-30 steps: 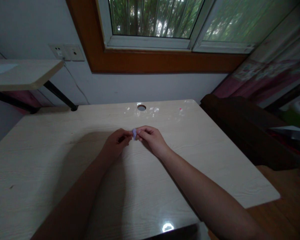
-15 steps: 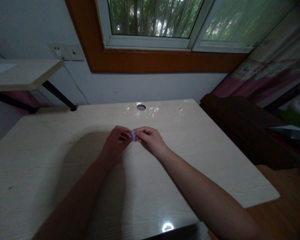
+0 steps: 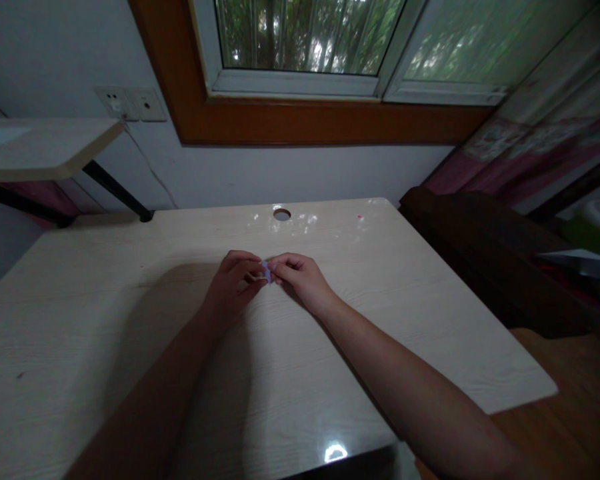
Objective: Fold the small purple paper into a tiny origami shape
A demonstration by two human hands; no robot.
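Note:
Between my two hands is a small, thin, pale purple piece (image 3: 267, 272); it looks like folded paper, but it is too small to be sure. My left hand (image 3: 235, 283) is closed on its left side, with thumb and fingertips at its edge. From the right, my right hand (image 3: 300, 275) pinches it between thumb and curled fingers. Both hands are low over the pale wood-grain table (image 3: 320, 380). Fingertips hide part of the piece.
A round cable hole (image 3: 282, 215) and a tiny red speck (image 3: 359, 217) are near the table's back edge. On the left stands a raised shelf (image 3: 55, 150) on black legs. A dark object (image 3: 350, 465) lies at the front edge. A window (image 3: 305, 40) is behind.
My left fingers have shifted slightly at the purple piece, which now looks a little more tilted and creased. My right hand has hardly moved.

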